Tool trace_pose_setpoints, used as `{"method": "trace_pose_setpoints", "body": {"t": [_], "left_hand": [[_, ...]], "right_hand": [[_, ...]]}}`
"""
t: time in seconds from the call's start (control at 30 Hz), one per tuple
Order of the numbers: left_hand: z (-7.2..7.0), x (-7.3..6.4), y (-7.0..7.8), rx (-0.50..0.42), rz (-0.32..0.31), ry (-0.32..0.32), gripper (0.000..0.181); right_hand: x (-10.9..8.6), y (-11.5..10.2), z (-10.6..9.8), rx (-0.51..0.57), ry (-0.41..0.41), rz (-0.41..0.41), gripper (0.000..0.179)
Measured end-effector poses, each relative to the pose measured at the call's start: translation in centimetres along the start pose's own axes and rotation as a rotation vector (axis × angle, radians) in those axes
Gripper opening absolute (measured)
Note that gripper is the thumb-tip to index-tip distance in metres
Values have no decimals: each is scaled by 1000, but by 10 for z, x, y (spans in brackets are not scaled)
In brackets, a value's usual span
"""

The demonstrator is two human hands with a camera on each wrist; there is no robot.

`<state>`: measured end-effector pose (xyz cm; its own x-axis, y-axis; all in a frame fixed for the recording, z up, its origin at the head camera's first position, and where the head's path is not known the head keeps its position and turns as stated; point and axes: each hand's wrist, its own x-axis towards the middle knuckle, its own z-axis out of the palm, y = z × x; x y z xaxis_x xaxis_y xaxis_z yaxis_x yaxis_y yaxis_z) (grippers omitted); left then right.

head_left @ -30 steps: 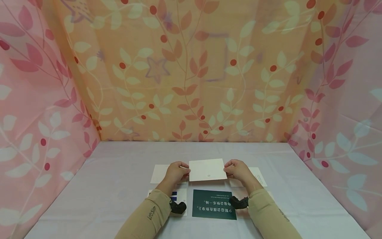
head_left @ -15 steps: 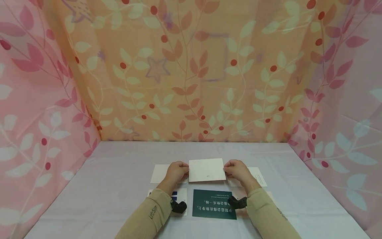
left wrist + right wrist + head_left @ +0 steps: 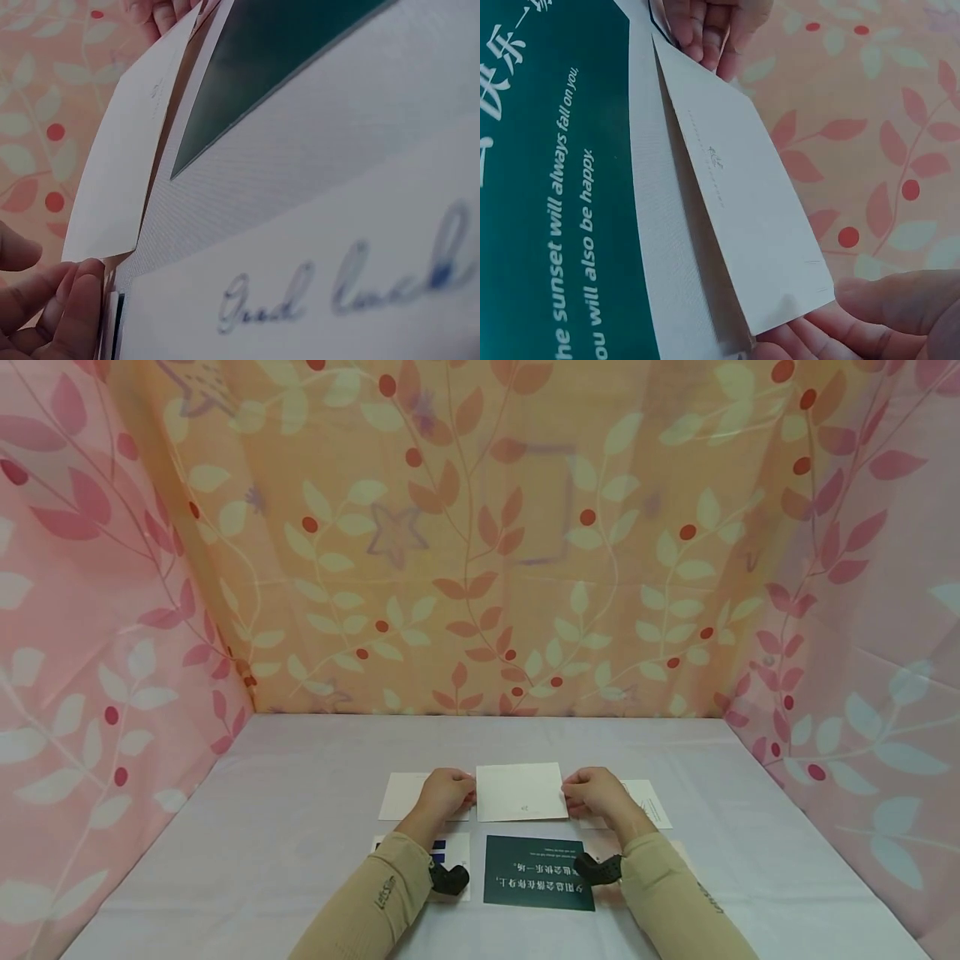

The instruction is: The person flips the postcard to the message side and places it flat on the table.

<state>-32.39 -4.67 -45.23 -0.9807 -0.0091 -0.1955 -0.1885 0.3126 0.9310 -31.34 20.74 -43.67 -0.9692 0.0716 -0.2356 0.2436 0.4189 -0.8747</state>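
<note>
A white card [image 3: 522, 793] with a small printed mark lies slightly tilted between both hands, a shadowed gap under its near edge. At its left end is my left hand [image 3: 450, 791]; in the left wrist view the thumb [image 3: 19, 251] stands off the card while the fingertips [image 3: 82, 289] are right at its corner. On the other end, my right hand [image 3: 597, 789] has its thumb tip [image 3: 847, 291] beside the card's corner and its fingers [image 3: 802, 337] along and below the edge, loosely spread. A dark green card [image 3: 536, 872] with white lettering lies nearer the body.
Other cards flank the hands: a white one [image 3: 401, 796] behind the left hand, another [image 3: 651, 803] behind the right. A card with "Good luck" handwriting [image 3: 300, 307] lies under the left wrist. Patterned curtains [image 3: 480, 568] enclose the white table [image 3: 300, 860].
The white card and both hands have come down a little toward the table. The fingers have loosened at the card's ends. The other cards have not moved.
</note>
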Motion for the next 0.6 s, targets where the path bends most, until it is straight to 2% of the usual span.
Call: {"method": "trace_pose_setpoints", "body": {"t": [0.1,0.37,0.6], "left_hand": [[1,0,0,4,-14,2,16],[2,-2,1,69,5,5,19],[3,-2,2,205,89,14,21]], "right_hand": [[0,1,0,-13,-5,17,13],[-2,3,0,-56,-12,24,17],[-2,3,0,-90,-18,24,19]]}}
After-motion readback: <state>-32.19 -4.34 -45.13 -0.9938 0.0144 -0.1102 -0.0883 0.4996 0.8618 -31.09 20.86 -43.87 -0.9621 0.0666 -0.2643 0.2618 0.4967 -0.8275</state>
